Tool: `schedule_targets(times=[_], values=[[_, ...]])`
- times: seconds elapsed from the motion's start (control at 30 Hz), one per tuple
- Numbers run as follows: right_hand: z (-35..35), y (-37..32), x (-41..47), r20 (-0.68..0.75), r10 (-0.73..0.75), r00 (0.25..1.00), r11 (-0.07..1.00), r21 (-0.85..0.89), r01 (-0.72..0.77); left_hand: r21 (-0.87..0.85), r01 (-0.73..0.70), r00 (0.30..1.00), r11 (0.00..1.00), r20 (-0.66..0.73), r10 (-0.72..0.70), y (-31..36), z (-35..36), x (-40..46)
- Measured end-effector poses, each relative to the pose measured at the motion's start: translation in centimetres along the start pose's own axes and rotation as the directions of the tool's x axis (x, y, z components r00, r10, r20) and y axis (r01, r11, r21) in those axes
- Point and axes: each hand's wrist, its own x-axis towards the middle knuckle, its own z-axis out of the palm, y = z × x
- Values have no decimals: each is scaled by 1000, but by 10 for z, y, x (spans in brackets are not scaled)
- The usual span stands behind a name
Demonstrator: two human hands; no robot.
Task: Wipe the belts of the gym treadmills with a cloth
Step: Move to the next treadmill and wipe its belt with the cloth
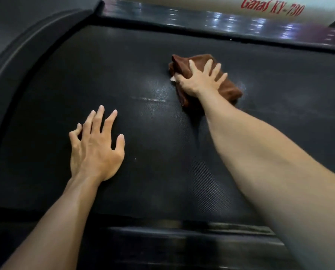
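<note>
Left hand (95, 151) braces belt (162, 143); right hand (198, 80) presses diagonal cloth (228, 88).

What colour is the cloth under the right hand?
Reddish brown cloth, seen in the head view under the right hand.
</note>
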Motion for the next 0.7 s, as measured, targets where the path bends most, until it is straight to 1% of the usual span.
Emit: schedule_targets(times=[0.07, 0.13, 0.2, 0.27, 0.33, 0.4, 0.5, 0.57, 0.6, 0.63, 0.7], values=[[6, -19, -13, 1, -117, 993, 993, -4, 117, -1, 4, 1000, 1000, 11, -4, 0, -1, -1], [11, -22, -38, -12, -203, 979, 978, 48, 204, 1, 5, 1000, 1000, 16, -5, 0, -2, -1], [16, -10, -68, -47, -281, 958, 958, 43, 283, -9, 1, 1000, 1000, 8, -1, 1, -3, 1], [24, 13, -90, -59, -340, 939, 941, -19, 339, -20, 1, 1000, 1000, -3, -1, 0, -1, 1], [28, 38, -93, -67, -321, 945, 947, -53, 318, -18, -5, 1000, 1000, -29, 4, -1, 2, 0], [20, 52, -73, -82, -226, 971, 974, -52, 222, -25, -5, 999, 1000, -46, 3, -2, 3, -1], [0, 38, -25, -72, -44, 996, 999, 4, 45, -30, -2, 999, 1000, -32, 1, 1, 0, 0], [-4, 12, 1, -71, 15, 997, 999, 38, -12, -13, -5, 1000, 1000, -20, 5, 1, -1, 0], [-3, -4, 9, -72, 7, 997, 999, 38, -4, -11, -3, 1000, 1000, -17, 3, 0, -1, 0], [-1, -21, 14, -73, -32, 997, 999, 31, 35, -13, 0, 1000, 1000, -13, 0, 0, -1, 0], [5, -57, 12, -69, -190, 979, 982, -10, 189, -12, 2, 1000, 1000, -2, -2, 0, -2, -1]])
